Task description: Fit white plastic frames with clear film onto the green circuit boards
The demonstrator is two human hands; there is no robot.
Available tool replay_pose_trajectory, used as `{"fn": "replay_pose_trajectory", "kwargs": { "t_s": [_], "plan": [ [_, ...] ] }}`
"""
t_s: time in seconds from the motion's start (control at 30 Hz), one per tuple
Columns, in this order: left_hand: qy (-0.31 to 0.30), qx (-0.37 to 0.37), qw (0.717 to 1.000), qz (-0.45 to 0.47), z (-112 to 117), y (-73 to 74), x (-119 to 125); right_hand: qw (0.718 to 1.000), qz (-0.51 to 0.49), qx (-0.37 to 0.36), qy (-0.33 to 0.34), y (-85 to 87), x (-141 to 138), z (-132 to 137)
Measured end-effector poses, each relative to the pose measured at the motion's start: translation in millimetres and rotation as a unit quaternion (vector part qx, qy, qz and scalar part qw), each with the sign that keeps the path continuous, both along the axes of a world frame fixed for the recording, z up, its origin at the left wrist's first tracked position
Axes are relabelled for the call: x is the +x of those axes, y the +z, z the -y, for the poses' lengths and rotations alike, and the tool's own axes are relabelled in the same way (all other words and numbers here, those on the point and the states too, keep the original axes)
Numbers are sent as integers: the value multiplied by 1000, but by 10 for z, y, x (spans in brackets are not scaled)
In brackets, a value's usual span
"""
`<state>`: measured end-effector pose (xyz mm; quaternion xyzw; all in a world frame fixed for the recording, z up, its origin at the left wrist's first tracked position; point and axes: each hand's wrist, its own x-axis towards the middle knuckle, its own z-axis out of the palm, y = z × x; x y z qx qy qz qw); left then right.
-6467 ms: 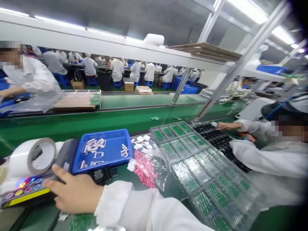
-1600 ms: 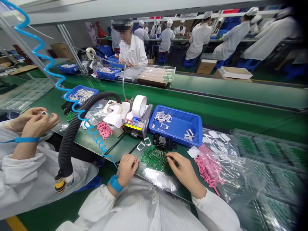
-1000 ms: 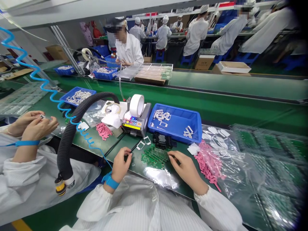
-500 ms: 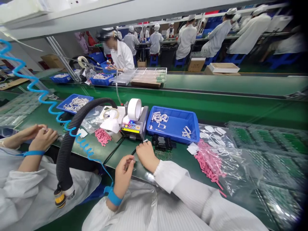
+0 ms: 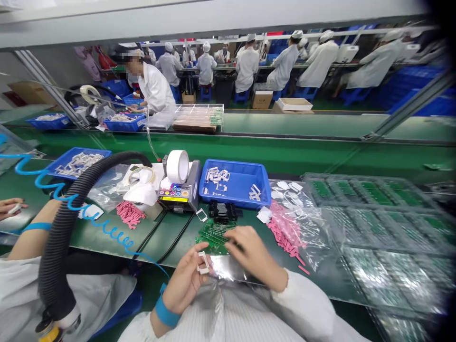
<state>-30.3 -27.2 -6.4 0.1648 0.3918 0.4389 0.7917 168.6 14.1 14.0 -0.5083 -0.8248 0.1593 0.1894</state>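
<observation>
My left hand (image 5: 180,282) is closed around a small white rectangular frame (image 5: 203,263), pinched at its edge near the table's front. Over the right part of a pile of thin green circuit boards (image 5: 210,236) reaches my right hand (image 5: 256,254). Its thumb and fingers are bent and apart, and nothing shows between them. Another white frame (image 5: 201,215) lies behind the boards, beside a black holder (image 5: 223,210) with thin pale strips. A shiny metal plate (image 5: 228,268) lies between my hands at the table edge.
Behind stand a blue bin (image 5: 242,190) of white frames and a tape dispenser (image 5: 178,194). Pink strips (image 5: 285,235) and plastic bags lie right, near trays of green boards (image 5: 374,192). Left are a black hose (image 5: 67,223), a blue coiled cord (image 5: 114,232) and a co-worker's hand (image 5: 10,207).
My right hand has drawn back from beside the dispenser and shifted right over the boards. The white frame now shows plainly in my left hand. The camera view has turned right.
</observation>
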Motion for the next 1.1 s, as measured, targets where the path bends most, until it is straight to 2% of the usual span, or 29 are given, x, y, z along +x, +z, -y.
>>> {"fn": "replay_pose_trajectory", "kwargs": {
  "t_s": [0.07, 0.13, 0.23, 0.33, 0.47, 0.57, 0.63, 0.7, 0.77, 0.83, 0.9, 1.0, 1.1],
  "plan": [
    [-9, -2, 1000, -7, 1, 15, 26, 996, 34, -8, -85, -103, 265, -217],
    [-2, -14, 1000, -22, 17, 27, 40, 990, 66, -15, -124, -222, 439, -427],
    [26, -37, 998, -43, 55, 18, 51, 984, 107, -25, -138, -362, 492, -642],
    [46, -46, 997, -41, 110, -22, 10, 982, 130, -22, -137, -402, 425, -719],
    [66, -53, 996, -22, 249, -59, -208, 983, 131, 1, -129, -341, 435, -684],
    [92, -64, 994, -20, 409, -84, -533, 984, 119, 15, -131, -224, 537, -597],
    [138, -77, 987, -25, 522, -134, -834, 988, 93, 2, -124, -95, 559, -508],
    [233, -104, 967, -22, 622, -218, -1181, 995, 20, -43, -88, 73, 460, -403],
    [371, -141, 918, -6, 711, -315, -1522, 993, -72, -97, -16, 257, 189, -303],
    [441, -150, 885, -2, 802, -394, -1793, 979, -123, -136, 84, 414, -258, -230],
    [473, -140, 870, 8, 905, -442, -1957, 955, -129, -174, 201, 490, -831, -183],
    [470, -120, 874, 5, 1075, -486, -2040, 888, -102, -277, 352, 381, -1757, -97],
    [456, -144, 877, -34, 1222, -541, -2079, 830, -96, -356, 420, 82, -2525, 100]
  ]
}}
